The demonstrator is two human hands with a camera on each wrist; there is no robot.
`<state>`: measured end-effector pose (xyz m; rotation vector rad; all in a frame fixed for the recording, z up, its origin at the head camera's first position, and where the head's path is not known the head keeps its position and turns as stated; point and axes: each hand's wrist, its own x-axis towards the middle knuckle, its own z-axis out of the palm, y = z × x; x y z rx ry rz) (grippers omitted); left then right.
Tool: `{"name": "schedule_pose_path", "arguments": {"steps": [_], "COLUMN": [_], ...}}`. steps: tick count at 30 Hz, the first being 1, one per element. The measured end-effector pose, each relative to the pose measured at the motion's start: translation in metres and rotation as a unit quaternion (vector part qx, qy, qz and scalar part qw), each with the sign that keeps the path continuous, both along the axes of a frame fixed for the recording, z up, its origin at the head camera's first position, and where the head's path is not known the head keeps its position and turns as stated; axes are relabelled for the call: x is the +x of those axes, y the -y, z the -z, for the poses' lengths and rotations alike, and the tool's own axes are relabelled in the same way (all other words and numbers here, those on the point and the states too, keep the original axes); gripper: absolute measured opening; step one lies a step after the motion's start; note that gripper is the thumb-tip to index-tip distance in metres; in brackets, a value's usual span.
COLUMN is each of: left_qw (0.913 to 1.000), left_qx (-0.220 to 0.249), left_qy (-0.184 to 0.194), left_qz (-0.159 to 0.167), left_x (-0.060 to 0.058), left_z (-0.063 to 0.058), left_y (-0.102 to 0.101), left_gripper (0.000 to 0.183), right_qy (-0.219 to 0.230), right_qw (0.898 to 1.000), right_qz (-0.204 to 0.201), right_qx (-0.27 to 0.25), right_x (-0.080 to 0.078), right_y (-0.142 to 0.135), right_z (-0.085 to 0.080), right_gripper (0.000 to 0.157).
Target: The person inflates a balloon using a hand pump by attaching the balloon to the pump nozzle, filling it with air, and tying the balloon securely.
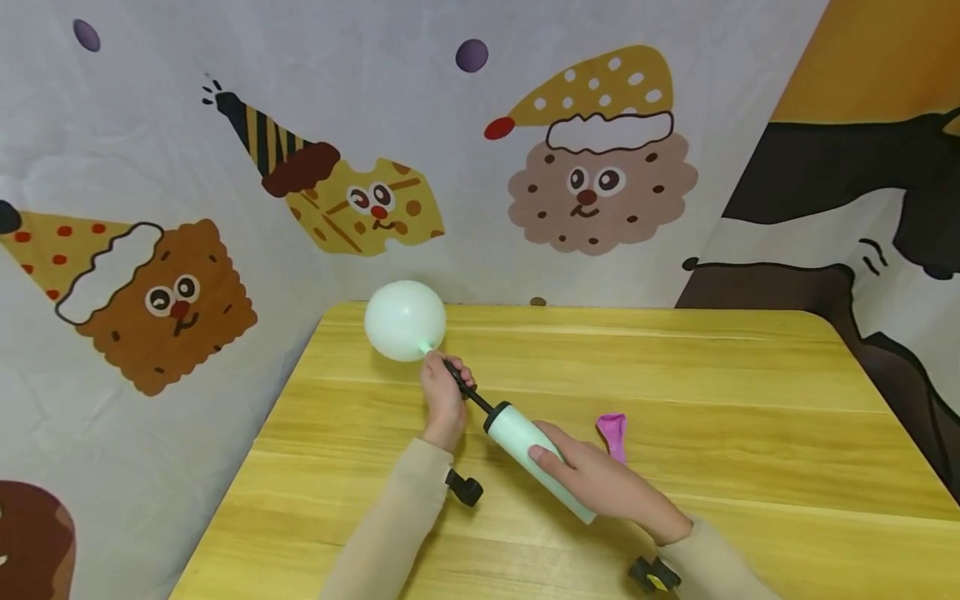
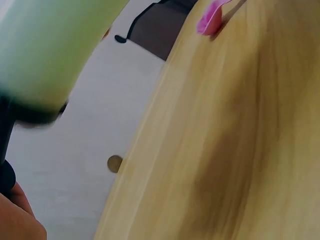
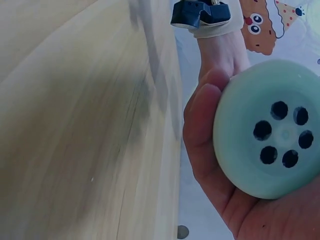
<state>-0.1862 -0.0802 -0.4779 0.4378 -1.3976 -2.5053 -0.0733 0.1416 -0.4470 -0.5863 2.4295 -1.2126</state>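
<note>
Wooden table (image 1: 750,367) against a cartoon-print wall (image 1: 360,58): a balloon (image 1: 405,321) apparently being pumped up.
Left hand (image 1: 444,396) grips the pump's (image 1: 521,437) black end, balloon just past its fingertips; right hand (image 1: 600,479) wraps the barrel, pink balloon (image 1: 613,433) beyond its knuckles. Another stroke likely needs the neck kept steady.
</note>
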Motion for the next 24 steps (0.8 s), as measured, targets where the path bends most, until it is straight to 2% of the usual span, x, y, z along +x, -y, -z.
{"name": "schedule_pose_path", "arguments": {"steps": [6,12,19,24], "left_qw": [0.9998,0.9993,0.9996,0.9999], "left_qx": [-0.007,-0.022,-0.013,-0.008], "left_qy": [-0.009,-0.001,0.008,0.002], "left_qz": [0.015,0.031,0.024,0.009], "left_x": [0.007,0.012,0.005,-0.004], "left_z": [0.004,0.007,0.005,-0.001], "left_y": [-0.013,-0.019,-0.017,-0.002], "left_gripper": [0.041,0.042,0.041,0.042], "right_qy": [-0.018,0.002,0.016,0.002], "right_qw": [1.000,1.000,0.999,1.000], "right_qz": [0.002,0.005,0.012,0.011], "right_qx": [-0.004,-0.012,-0.025,-0.013], "right_x": [-0.010,-0.017,-0.014,-0.004], "right_y": [0.010,0.016,0.013,0.004], "right_z": [0.001,0.003,0.006,0.002], "right_gripper": [0.058,0.058,0.059,0.061]}}
